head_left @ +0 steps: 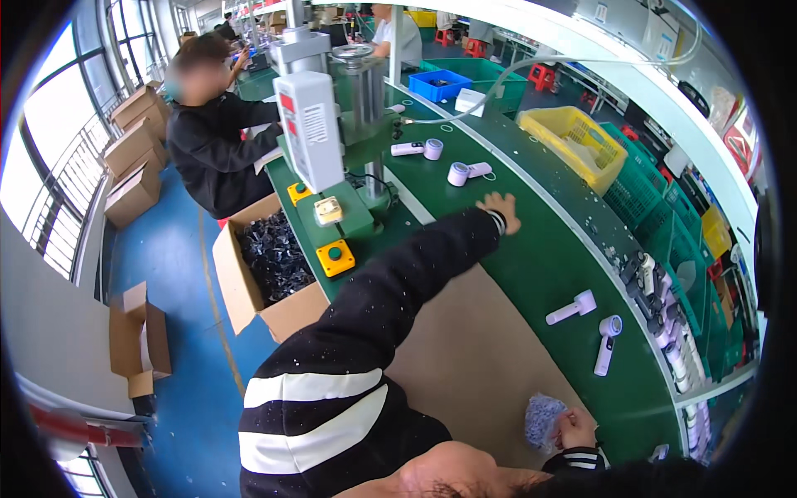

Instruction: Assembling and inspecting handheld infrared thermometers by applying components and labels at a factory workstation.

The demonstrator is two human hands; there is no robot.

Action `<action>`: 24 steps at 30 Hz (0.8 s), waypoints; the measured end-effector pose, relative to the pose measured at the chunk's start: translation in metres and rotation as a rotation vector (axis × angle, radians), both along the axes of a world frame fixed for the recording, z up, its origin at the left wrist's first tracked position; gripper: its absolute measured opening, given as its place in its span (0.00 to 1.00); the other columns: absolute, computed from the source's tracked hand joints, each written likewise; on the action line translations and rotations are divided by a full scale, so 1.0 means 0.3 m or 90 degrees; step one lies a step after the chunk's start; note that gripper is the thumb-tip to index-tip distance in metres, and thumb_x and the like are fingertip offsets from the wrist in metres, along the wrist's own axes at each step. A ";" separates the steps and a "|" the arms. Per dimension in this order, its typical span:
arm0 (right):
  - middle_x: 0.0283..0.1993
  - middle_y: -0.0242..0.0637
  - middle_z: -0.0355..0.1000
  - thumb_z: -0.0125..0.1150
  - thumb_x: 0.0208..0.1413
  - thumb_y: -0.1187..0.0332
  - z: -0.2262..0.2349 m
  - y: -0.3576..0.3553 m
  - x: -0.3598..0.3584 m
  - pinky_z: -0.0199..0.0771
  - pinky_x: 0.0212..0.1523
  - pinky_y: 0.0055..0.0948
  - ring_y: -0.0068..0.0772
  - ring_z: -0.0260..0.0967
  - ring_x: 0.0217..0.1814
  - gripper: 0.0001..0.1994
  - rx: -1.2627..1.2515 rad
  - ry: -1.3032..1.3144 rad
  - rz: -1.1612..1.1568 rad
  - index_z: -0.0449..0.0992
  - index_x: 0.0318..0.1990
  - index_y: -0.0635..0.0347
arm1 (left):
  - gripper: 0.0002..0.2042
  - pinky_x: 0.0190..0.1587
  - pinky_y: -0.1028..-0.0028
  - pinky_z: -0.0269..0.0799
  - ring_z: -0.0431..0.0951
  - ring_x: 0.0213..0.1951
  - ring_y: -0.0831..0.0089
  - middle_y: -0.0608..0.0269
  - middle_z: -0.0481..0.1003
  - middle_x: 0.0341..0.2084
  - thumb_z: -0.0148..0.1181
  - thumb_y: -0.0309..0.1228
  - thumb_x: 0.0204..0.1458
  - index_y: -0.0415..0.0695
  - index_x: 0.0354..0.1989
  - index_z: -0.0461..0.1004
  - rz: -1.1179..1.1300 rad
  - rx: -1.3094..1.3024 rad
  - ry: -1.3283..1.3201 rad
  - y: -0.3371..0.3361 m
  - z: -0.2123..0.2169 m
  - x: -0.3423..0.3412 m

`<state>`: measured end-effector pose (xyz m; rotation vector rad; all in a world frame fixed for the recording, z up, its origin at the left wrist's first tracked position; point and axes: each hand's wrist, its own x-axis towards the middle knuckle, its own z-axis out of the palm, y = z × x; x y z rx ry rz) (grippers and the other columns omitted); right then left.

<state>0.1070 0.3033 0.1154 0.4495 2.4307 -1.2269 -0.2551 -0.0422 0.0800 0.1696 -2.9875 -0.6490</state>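
My left arm stretches across the green work surface (540, 249). At its end my left hand (501, 212) is open, fingers spread, holding nothing. Just beyond those fingers lies a lilac handheld fan (458, 173), and a second lilac fan (431, 149) rests a little farther off. Close to my body, my right hand (576, 430) has its fingers closed at the edge of a bluish-white speckled bundle (544, 422); its exact kind is unclear. Two more pale fans, one angled (571, 308) and one nearly upright in the picture (608, 344), lie ahead of that hand.
A press machine (309, 129) with yellow button boxes (335, 258) stands left of my arm. Beside it is a carton (290, 314) of dark parts. A co-worker (212, 141) sits beyond. Yellow (573, 145) and blue (438, 85) bins and piled fan parts (664, 319) line the right side.
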 end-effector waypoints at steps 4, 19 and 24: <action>0.19 0.39 0.67 0.42 0.51 0.78 -0.031 0.025 0.101 0.53 0.09 0.22 0.27 0.54 0.09 0.03 -0.095 0.127 -0.139 0.62 0.32 0.60 | 0.29 0.44 0.55 0.65 0.67 0.46 0.50 0.45 0.63 0.49 0.56 0.40 0.39 0.45 0.53 0.60 0.165 -0.062 0.090 -0.113 -0.101 -0.230; 0.30 0.37 0.70 0.58 0.44 0.72 -0.040 -0.119 0.070 0.67 0.31 0.32 0.43 0.65 0.24 0.04 0.213 0.406 0.062 0.73 0.30 0.58 | 0.18 0.33 0.60 0.73 0.76 0.34 0.54 0.51 0.75 0.36 0.53 0.46 0.46 0.44 0.35 0.75 0.123 -0.292 0.229 -0.288 -0.051 -0.251; 0.31 0.37 0.75 0.53 0.46 0.67 -0.014 -0.074 0.148 0.69 0.36 0.36 0.46 0.70 0.32 0.05 0.225 0.246 0.013 0.74 0.29 0.53 | 0.16 0.36 0.60 0.72 0.75 0.36 0.54 0.51 0.74 0.36 0.54 0.41 0.46 0.43 0.38 0.72 -0.118 -0.131 0.108 -0.096 -0.014 -0.234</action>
